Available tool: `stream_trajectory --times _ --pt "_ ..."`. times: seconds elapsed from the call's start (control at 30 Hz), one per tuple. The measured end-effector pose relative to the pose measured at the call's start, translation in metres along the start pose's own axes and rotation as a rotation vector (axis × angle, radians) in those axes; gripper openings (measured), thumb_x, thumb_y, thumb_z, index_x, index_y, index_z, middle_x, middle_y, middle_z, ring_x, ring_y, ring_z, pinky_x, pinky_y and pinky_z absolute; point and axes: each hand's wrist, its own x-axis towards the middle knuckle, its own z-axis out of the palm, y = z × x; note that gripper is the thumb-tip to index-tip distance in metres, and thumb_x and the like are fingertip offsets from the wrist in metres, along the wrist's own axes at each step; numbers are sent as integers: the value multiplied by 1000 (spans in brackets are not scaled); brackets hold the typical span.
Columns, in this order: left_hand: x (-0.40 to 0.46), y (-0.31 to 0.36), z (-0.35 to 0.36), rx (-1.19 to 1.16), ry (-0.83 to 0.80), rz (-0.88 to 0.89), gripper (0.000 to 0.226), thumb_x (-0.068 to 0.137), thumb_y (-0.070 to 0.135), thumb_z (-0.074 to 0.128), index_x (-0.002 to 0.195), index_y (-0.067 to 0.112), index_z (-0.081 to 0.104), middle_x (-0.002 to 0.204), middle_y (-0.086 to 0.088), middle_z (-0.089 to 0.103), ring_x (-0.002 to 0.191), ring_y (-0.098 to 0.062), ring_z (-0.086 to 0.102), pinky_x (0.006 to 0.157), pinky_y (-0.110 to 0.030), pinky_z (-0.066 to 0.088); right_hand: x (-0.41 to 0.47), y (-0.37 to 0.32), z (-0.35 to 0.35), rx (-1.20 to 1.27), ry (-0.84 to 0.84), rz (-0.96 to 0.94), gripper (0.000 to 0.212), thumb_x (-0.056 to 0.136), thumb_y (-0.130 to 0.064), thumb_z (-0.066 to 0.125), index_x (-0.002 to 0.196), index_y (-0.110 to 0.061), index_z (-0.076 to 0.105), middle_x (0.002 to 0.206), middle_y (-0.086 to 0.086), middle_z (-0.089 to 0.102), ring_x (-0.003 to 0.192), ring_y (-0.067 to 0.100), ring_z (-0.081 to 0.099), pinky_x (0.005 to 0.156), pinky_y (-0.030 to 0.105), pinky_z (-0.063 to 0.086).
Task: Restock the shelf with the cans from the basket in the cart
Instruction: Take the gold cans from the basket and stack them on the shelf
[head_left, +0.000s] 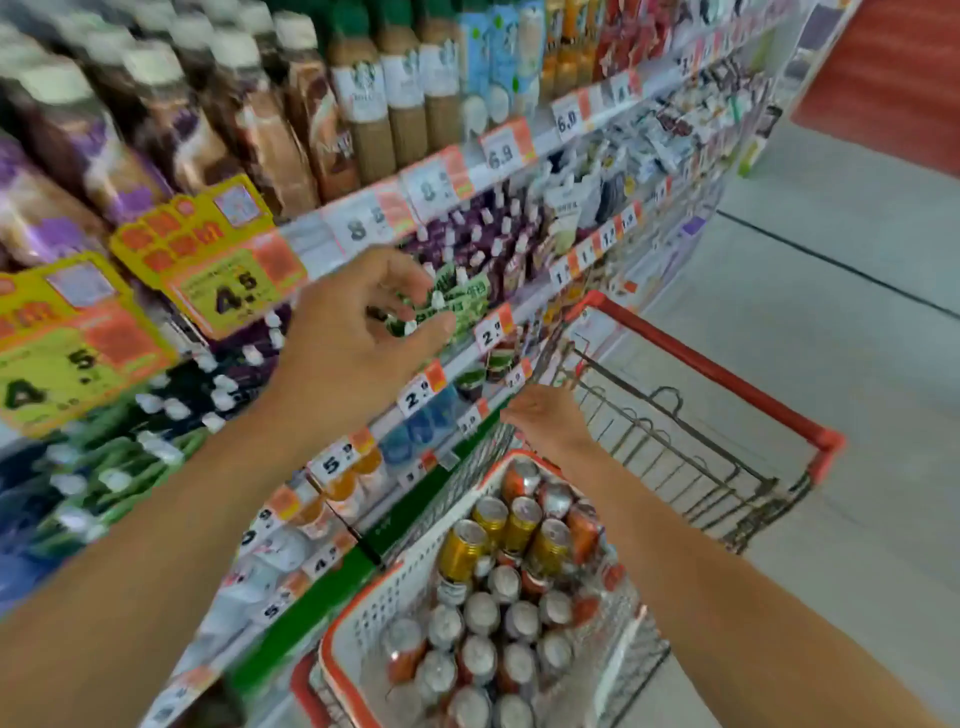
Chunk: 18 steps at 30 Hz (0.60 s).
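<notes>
basket open above, shelves crowded

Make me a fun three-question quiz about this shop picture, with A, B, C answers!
1. Where are the cans?
A. in the basket
B. on the floor
C. on the top shelf

2. What colour is the cart handle?
A. blue
B. red
C. black

3. What is the left hand doing?
A. gripping a can
B. holding nothing
C. pushing the cart

Answers: 1 A, the cans fill the white basket in the cart. 2 B, the bar is red. 3 B, its fingers are loosely curled by the shelf, with no can in them.
</notes>
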Motion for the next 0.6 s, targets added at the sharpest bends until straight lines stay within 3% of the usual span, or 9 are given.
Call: stream_trajectory --times 0.07,0.13,0.23,0.27,0.33,0.37,0.47,0.5,0.6 --pt "-40 -45 76 -75 -239 -249 18 90 36 69 102 29 58 104 15 60 90 -3 61 83 -30 51 1 78 31 -134 4 169 18 89 -18 68 79 -7 59 65 4 45 62 18 43 58 27 34" --pt "-73 -92 138 -129 -337 -378 20 89 32 71 103 26 59 102 11 62 89 -11 63 86 -39 52 -2 133 54 -157 1 271 20 83 -23 73 87 -13 56 75 5 48 72 22 49 55 30 31" --pt "-109 -131 188 -148 -407 -506 21 89 31 71 104 25 58 99 7 62 85 -12 63 79 -31 54 7 200 82 -209 -70 349 63 58 -48 78 102 -13 49 97 10 56 83 26 58 56 28 38" --pt "-121 -141 198 -147 -426 -545 21 89 31 71 105 24 58 98 7 62 85 -12 63 77 -27 52 15 218 90 -237 -67 371 78 52 -53 77 112 -11 49 109 12 57 91 27 61 60 28 45" --pt "-144 -159 216 -119 -471 -589 22 90 31 70 107 22 59 99 9 61 87 -7 62 71 -19 46 30 248 102 -238 16 459 98 58 -50 78 142 -18 39 137 12 54 110 34 64 80 40 56" --pt "-153 -166 223 -113 -490 -596 22 90 31 69 108 22 59 98 10 61 88 -4 61 71 -18 44 32 255 106 -205 36 519 95 62 -49 77 143 -19 40 136 12 56 109 34 65 83 43 57" --pt "-174 -178 233 -112 -534 -614 22 92 31 67 109 23 55 96 15 59 84 1 58 68 -13 41 31 263 117 -86 129 519 48 76 -42 80 101 -8 56 102 13 70 95 33 69 71 36 55" --pt "-179 -182 237 -114 -551 -635 22 93 31 66 109 23 54 96 14 59 84 1 59 68 -13 42 33 270 122 -68 171 529 46 80 -43 80 99 -8 55 103 15 71 98 34 69 73 37 54" --pt "-186 -190 240 -117 -584 -675 20 92 31 67 107 24 55 99 9 61 87 -6 61 73 -21 45 30 277 130 -35 262 561 69 78 -48 81 127 -9 51 118 16 69 107 37 66 80 39 52"
